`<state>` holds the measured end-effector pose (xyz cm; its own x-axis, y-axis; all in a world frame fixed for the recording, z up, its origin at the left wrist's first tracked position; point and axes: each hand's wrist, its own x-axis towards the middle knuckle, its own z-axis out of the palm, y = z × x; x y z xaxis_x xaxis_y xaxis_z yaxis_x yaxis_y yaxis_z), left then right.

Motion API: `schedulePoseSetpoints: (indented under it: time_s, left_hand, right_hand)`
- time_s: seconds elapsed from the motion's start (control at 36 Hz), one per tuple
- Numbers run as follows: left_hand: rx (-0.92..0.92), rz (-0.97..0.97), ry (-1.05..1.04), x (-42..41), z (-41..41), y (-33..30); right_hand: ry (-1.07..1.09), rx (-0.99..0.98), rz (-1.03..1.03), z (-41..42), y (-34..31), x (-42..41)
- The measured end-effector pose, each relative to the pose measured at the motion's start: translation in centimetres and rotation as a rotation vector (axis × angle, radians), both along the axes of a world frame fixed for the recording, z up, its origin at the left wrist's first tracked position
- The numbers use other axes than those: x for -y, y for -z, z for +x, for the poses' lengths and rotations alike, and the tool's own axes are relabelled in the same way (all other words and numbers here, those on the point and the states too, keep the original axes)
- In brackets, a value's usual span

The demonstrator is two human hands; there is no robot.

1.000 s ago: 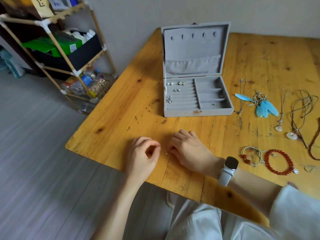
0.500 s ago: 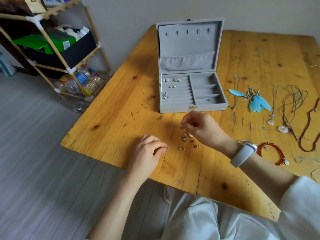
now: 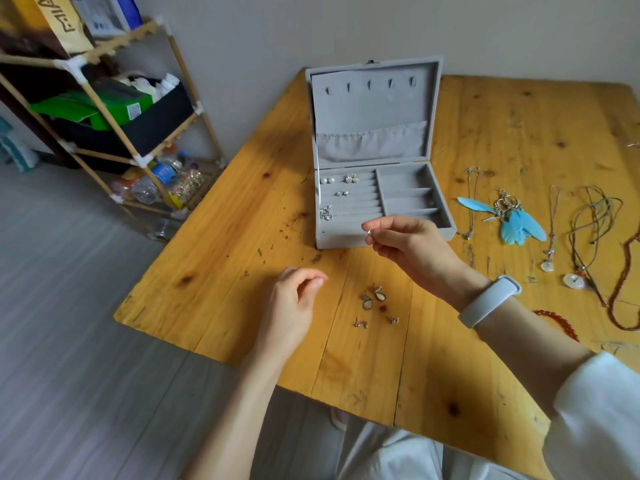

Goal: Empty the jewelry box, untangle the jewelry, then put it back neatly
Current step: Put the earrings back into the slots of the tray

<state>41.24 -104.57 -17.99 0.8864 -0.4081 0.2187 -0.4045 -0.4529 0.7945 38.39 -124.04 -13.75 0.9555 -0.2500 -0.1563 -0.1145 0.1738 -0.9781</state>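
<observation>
The desk (image 3: 214,271) has bare wood to the left; the open jewelry box (image 3: 381,206) sits mid-desk with a few studs already in its ring rolls. The right hand (image 3: 408,247) pinches a tiny earring (image 3: 369,233) above the box's front edge — one slip and it could bounce away. The left hand (image 3: 294,299) hovers loosely curled, holding nothing, near the loose earrings (image 3: 374,299).
</observation>
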Motion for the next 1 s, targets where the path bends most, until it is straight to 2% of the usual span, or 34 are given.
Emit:
schedulePoseSetpoints:
  time_s: [0.25,0.5,0.61,0.78,1.0]
  left_hand:
    - [0.009,0.040,-0.028,2.5,4.1,0.1]
    - [0.039,-0.036,-0.061,2.5,3.8,0.9]
    - [0.060,-0.047,-0.086,2.5,3.8,0.9]
    - [0.086,-0.066,-0.097,2.5,3.8,1.0]
    - [0.018,-0.132,-0.078,2.4,3.9,1.1]
  right_hand:
    - [0.017,-0.038,-0.038,3.8,-0.6,1.4]
    - [-0.141,-0.063,-0.743,7.6,-0.2,2.6]
    - [-0.257,-0.066,-0.974,8.4,0.2,2.5]
    - [-0.343,-0.070,-1.138,8.6,0.4,2.2]
    - [-0.281,-0.004,-1.242,8.6,0.8,1.6]
